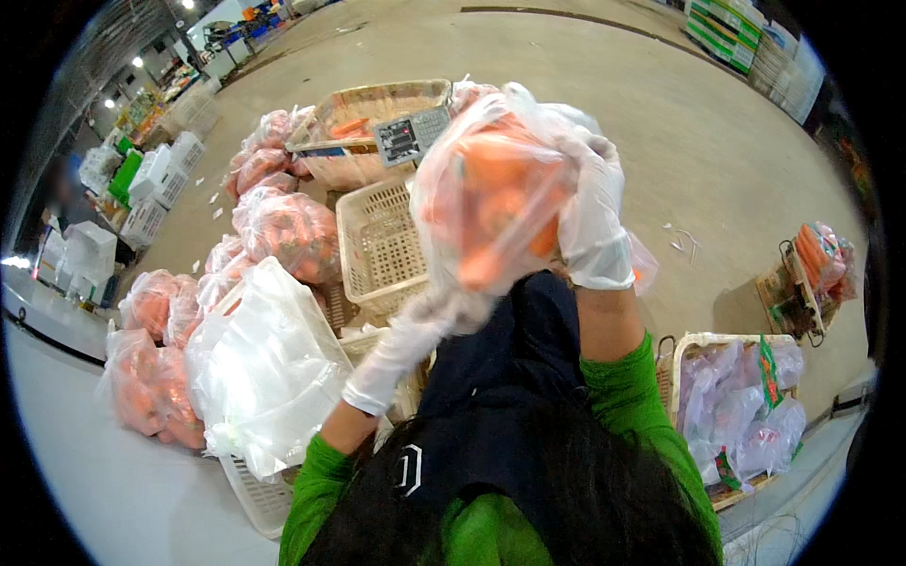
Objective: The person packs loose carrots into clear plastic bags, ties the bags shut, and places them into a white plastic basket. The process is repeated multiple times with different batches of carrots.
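Note:
A clear plastic bag of carrots (pixel 495 191) is held up in front of me, blurred by motion. My right hand (pixel 593 205), in a white glove, grips the bag's right side. At its lower end my left hand (pixel 446 311), also gloved, holds the gathered plastic; its fingertips are blurred. Below and left of the bag stands a cream plastic crate (pixel 379 247) with slotted walls, partly covered by the bag. Behind it, a digital scale display (pixel 410 136) is in front of a larger crate (pixel 354 159) with some loose carrots (pixel 350 129) inside.
Several filled carrot bags (pixel 287 230) crowd the left side. White plastic bags (pixel 265 375) cover a crate near my left arm. At right are a crate of crumpled plastic bags (pixel 736 403) and a basket (pixel 786 297) with bagged carrots. A person (pixel 71 194) is at far left.

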Demonstrator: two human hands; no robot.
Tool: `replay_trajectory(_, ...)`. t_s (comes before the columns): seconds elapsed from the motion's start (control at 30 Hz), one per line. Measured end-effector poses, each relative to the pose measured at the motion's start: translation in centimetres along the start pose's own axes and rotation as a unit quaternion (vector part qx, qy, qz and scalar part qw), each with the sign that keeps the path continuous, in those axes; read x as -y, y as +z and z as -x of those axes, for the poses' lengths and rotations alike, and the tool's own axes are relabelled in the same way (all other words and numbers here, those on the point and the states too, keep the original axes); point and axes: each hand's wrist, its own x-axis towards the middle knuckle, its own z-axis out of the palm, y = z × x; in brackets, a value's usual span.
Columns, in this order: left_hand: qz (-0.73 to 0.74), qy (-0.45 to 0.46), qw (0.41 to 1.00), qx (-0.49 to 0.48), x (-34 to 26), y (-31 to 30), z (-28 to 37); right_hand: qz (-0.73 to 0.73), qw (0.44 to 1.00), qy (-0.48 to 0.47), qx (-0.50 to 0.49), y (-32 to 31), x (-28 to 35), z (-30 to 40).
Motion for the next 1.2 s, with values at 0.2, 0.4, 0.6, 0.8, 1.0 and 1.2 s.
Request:
replay_trajectory(0.2,0.062,0.174,0.974,-0.134,-3.8,1.9,1.9,0.068,0.988,0.134,0.018,-2.9,-4.4,4.3)
replay_trajectory(0.4,0.203,-0.001,0.978,-0.051,-5.7,-3.2,-1.0,0.249,0.900,0.271,0.233,-11.2,-5.3,12.0)
replay_trajectory(0.6,0.148,-0.058,0.987,-0.026,-10.5,-3.0,0.1,0.643,0.591,-0.380,0.305,-8.0,4.0,9.7)
replay_trajectory(0.8,0.047,-0.070,0.993,0.077,-11.5,-5.6,-2.3,0.294,0.871,0.085,0.385,-10.6,2.9,2.8)
replay_trajectory(1.0,-0.071,-0.041,0.994,0.071,-16.4,-6.4,-4.3,0.294,0.895,-0.004,0.334,-4.9,10.4,1.1)
replay_trajectory(1.2,-0.385,-0.175,0.903,0.080,-13.8,-7.6,-3.2,0.219,0.925,0.175,0.257,-5.8,6.8,2.1)
